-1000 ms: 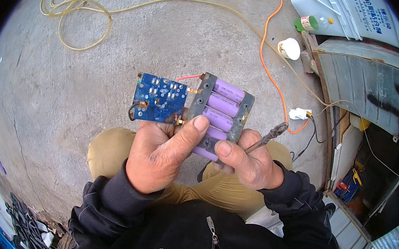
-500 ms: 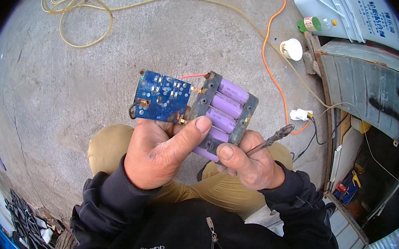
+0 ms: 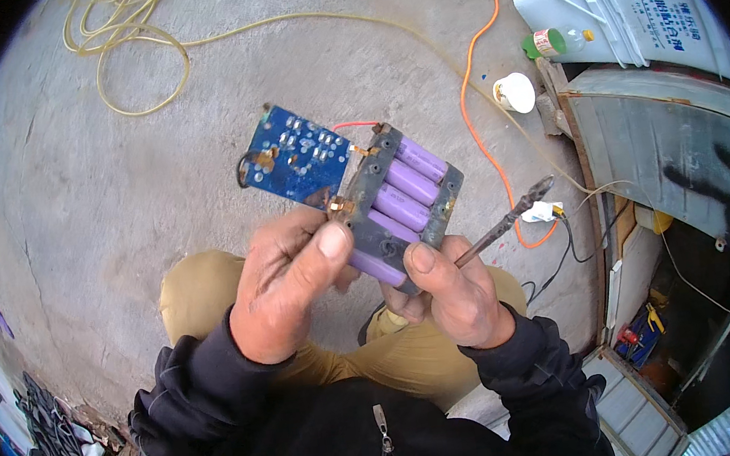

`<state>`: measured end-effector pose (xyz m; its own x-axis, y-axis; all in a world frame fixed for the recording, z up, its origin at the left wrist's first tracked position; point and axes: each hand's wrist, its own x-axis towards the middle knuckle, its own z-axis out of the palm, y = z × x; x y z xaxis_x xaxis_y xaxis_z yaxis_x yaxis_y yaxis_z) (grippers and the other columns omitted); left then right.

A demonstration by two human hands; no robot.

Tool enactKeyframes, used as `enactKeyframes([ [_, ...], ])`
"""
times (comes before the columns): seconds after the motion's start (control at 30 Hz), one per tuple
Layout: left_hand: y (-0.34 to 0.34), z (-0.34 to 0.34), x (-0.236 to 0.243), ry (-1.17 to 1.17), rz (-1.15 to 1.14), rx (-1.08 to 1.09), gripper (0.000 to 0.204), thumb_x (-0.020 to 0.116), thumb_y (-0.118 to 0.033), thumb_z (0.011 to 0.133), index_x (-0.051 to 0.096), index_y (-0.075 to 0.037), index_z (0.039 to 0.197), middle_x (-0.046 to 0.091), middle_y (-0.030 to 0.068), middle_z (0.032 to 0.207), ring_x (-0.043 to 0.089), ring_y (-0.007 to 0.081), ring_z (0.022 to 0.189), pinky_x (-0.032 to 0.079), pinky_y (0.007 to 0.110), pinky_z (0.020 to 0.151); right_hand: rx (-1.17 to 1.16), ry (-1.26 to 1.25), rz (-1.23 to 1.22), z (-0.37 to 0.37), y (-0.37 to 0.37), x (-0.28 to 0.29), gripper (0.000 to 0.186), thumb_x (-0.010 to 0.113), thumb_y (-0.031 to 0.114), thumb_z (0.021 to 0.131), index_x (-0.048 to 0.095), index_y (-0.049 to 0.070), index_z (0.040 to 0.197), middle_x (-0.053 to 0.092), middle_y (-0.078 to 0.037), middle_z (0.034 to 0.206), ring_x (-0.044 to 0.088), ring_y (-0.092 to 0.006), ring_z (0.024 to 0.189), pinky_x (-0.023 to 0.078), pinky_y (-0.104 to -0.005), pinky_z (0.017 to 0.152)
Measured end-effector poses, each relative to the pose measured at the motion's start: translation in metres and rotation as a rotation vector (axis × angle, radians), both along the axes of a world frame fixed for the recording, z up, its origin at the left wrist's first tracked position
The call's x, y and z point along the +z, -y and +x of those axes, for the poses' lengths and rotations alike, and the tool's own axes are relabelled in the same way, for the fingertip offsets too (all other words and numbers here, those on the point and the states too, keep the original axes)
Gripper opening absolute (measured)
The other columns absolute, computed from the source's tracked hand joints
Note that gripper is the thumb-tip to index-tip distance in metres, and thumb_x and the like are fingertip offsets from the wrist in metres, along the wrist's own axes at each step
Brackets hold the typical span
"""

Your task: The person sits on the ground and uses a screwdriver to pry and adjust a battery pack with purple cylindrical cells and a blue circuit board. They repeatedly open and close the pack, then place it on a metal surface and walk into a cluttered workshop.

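Observation:
My left hand (image 3: 287,291) is closed on the lower left of a battery pack (image 3: 410,191) with purple cylindrical cells in a dark holder, its thumb at the frame's left edge. A blue circuit board (image 3: 294,155) sticks out to the left, joined by metal tabs and a red wire (image 3: 353,124); a short black wire loops at its left side. My right hand (image 3: 458,294) grips the pack's lower right end, thumb pressed on it, and also holds a long dark metal rod with a lumpy tip (image 3: 508,219), pointing up to the right.
An orange cord (image 3: 486,147) and a coiled yellow hose (image 3: 182,43) lie on the concrete floor. At right are a white bucket (image 3: 601,7), a green-labelled bottle (image 3: 546,42), a paper cup (image 3: 514,94), a white plug (image 3: 540,212) and a metal cabinet (image 3: 662,149). Dark cables pile at lower left.
The board and pack have tilted and shifted slightly up. My left thumb has slid left off the purple cells to the holder's edge. The rod's tip has risen to the right.

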<state>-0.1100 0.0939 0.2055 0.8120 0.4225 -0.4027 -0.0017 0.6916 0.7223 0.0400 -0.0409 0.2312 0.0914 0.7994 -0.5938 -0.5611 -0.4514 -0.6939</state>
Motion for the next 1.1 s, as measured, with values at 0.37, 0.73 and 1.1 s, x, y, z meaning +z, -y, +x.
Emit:
enactKeyframes([
  [0.37,0.003,0.006,-0.006,-0.03,0.018,0.155,0.056,0.058,-0.021,0.096,0.045,0.008,0.142,0.061,0.02,0.134,0.061,0.0283,0.124,0.05,0.042,0.104,0.062,0.159,0.208,-0.008,0.003,-0.02,0.028,0.055,0.031,0.106,0.059,0.002,0.106,0.053,0.001,0.074,0.049,-0.0062,0.065,0.039,-0.0227,0.055],
  [0.73,-0.026,-0.009,-0.004,0.032,0.115,0.628,0.054,0.052,-0.029,0.099,0.047,0.006,0.14,0.063,0.0146,0.125,0.065,0.0207,0.107,0.052,0.037,0.094,0.07,-0.123,-0.045,-0.097,0.091,-0.04,0.031,0.063,0.01,0.098,0.049,-0.005,0.121,0.061,-0.009,0.094,0.059,-0.0143,0.082,0.049,-0.0295,0.073],
  [1.1,-0.03,-0.012,-0.003,0.067,0.018,0.699,0.043,0.047,-0.036,0.109,0.058,0.001,0.13,0.068,0.0127,0.122,0.067,0.0218,0.11,0.053,0.041,0.097,0.145,0.757,0.075,-0.03,0.087,-0.003,0.085,0.056,-0.001,0.09,0.006,-0.006,0.159,0.063,-0.015,0.1,0.055,-0.0108,0.076,0.048,-0.0242,0.073],
])
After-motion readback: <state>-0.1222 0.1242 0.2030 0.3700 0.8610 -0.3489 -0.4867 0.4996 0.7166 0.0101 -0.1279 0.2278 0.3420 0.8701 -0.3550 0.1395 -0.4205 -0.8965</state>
